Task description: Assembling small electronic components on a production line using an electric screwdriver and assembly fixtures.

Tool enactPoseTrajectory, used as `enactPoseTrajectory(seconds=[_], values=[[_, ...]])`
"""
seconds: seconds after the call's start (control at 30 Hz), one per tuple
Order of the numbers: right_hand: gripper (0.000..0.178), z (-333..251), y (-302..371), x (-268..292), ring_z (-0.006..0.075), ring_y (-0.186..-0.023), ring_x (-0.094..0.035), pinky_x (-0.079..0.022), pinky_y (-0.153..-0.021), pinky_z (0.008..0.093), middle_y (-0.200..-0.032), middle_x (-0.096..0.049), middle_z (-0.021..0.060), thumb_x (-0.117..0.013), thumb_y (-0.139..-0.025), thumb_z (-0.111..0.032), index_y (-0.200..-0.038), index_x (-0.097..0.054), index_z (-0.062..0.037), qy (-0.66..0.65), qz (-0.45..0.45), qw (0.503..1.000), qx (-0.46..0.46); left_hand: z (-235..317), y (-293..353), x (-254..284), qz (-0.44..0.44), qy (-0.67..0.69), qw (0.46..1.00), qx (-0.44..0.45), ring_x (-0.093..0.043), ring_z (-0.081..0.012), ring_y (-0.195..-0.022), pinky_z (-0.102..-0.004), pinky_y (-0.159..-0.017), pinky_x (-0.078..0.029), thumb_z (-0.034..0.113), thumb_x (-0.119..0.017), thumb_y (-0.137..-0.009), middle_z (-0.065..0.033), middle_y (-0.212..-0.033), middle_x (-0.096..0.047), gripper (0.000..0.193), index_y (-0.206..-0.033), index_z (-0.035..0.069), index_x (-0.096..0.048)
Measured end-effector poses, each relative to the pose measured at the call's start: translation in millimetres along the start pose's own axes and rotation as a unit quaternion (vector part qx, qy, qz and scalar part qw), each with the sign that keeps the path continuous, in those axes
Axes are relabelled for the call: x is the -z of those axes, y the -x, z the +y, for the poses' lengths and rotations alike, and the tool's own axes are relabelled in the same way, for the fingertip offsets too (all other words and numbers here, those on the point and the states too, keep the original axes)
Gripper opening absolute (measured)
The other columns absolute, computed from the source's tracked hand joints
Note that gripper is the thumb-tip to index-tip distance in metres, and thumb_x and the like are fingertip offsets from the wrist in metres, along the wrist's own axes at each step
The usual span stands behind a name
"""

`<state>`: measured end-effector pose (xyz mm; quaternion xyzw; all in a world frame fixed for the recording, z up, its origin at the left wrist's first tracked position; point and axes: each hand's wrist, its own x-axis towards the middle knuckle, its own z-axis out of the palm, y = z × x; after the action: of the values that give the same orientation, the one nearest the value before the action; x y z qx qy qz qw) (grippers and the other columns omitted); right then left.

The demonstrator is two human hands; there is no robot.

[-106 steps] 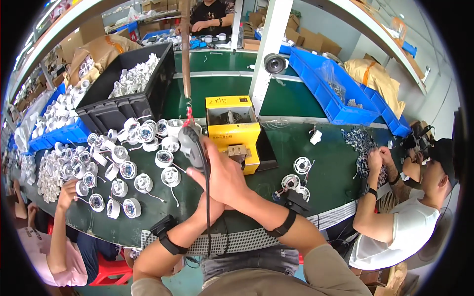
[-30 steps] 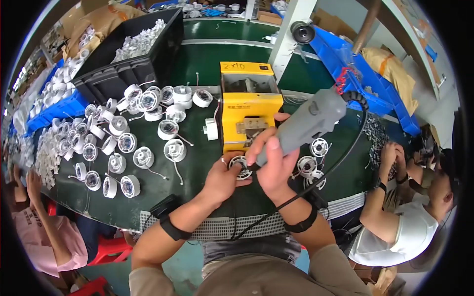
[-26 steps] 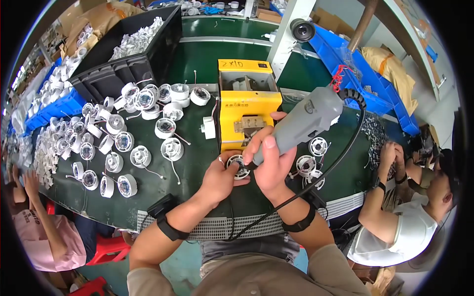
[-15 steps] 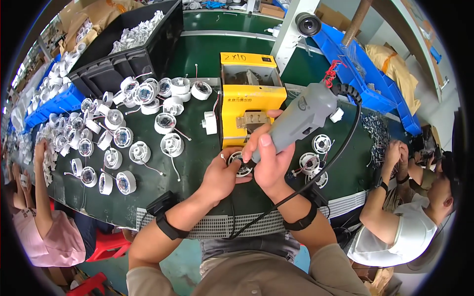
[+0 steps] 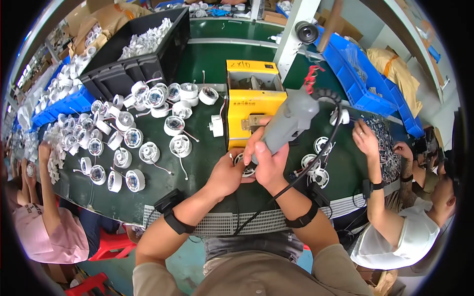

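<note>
My left hand (image 5: 226, 177) is closed around a small round white housing (image 5: 248, 170) with a dark inside, holding it low over the green table. In my right hand (image 5: 270, 165) is a grey electric screwdriver (image 5: 289, 121), tilted with its lower end at the housing. My fingers hide the tip and most of the housing. Just beyond my hands stands a yellow screw feeder (image 5: 252, 106) with an open tray on top. Several white round housings with wires (image 5: 149, 153) lie to the left, and a few similar round parts (image 5: 320, 177) to the right.
A black bin (image 5: 133, 69) of small white parts stands at the back left, blue bins (image 5: 355, 74) at the back right. The screwdriver's black cable (image 5: 316, 165) crosses my right wrist. Co-workers sit on both sides; one's hand (image 5: 365, 138) reaches over a wire pile (image 5: 382, 148).
The screwdriver's upper end has swung left, so it stands more upright. My left hand still holds the housing. The right-hand co-worker's hands have parted, one reaching forward and left. The view has shifted slightly.
</note>
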<state>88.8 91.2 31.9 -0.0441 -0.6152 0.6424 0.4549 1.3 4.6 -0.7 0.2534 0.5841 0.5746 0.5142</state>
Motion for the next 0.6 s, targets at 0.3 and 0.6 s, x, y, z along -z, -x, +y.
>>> enactPoseTrajectory(seconds=[0.3, 0.6], values=[[0.067, -60, 27, 85, 0.0398, -0.110, -0.054, -0.043, -0.096, 0.0462, -0.118, -0.059, 0.0199, -0.086, -0.066, -0.032, -0.122, -0.060, -0.0061, 0.652, -0.070, 0.754, 0.024, 66, 64, 86, 0.451, -0.516, 0.704, -0.187, -0.065, -0.0413, -0.099, -0.0478, -0.080, -0.054, 0.021, -0.067, -0.085, -0.0242, -0.122, -0.060, 0.060, -0.139, 0.006, -0.045], [0.070, -70, 49, 104, 0.0378, -0.101, -0.053, -0.042, -0.091, 0.0438, -0.102, -0.060, 0.0156, -0.076, -0.070, -0.004, -0.134, -0.051, -0.0114, 0.602, -0.130, 0.771, -0.164, 54, 47, 51, -0.028, -0.506, 0.852, -0.131, -0.068, -0.0354, -0.075, -0.0420, -0.069, -0.054, 0.029, -0.065, -0.086, -0.0165, -0.074, -0.069, 0.024, -0.084, 0.005, -0.072]])
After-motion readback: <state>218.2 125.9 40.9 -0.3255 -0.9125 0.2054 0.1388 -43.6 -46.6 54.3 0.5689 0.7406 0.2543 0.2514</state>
